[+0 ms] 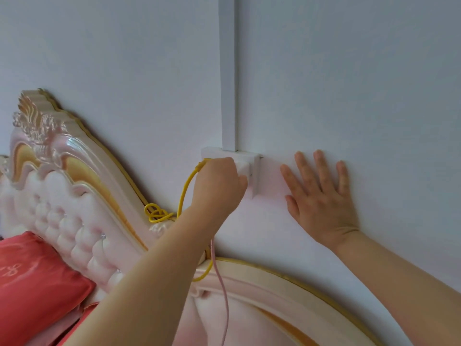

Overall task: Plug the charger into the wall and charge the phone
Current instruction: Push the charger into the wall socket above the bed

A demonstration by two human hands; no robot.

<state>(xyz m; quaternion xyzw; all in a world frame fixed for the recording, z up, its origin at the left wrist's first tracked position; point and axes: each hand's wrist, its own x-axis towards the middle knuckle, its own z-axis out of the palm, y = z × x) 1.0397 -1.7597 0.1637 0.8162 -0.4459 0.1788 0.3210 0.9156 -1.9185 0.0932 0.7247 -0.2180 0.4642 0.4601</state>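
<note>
My left hand [218, 182] is closed around a white charger [244, 169] and holds it against the white wall socket box [255, 171], which sticks out from the wall. The plug's pins are hidden. A yellow cable [185, 188] leaves the top of my fist and drops in a loop behind my wrist. A thin pink cable [222, 283] hangs below my forearm. My right hand [319, 196] lies flat on the wall to the right of the socket, fingers spread, holding nothing. No phone is in view.
A white cable duct [228, 71] runs up the wall from the socket. Below it stands an ornate pink and gold padded headboard [74, 196], with a knot of yellow cable [157, 213] on its edge. A red pillow [37, 283] lies at the lower left.
</note>
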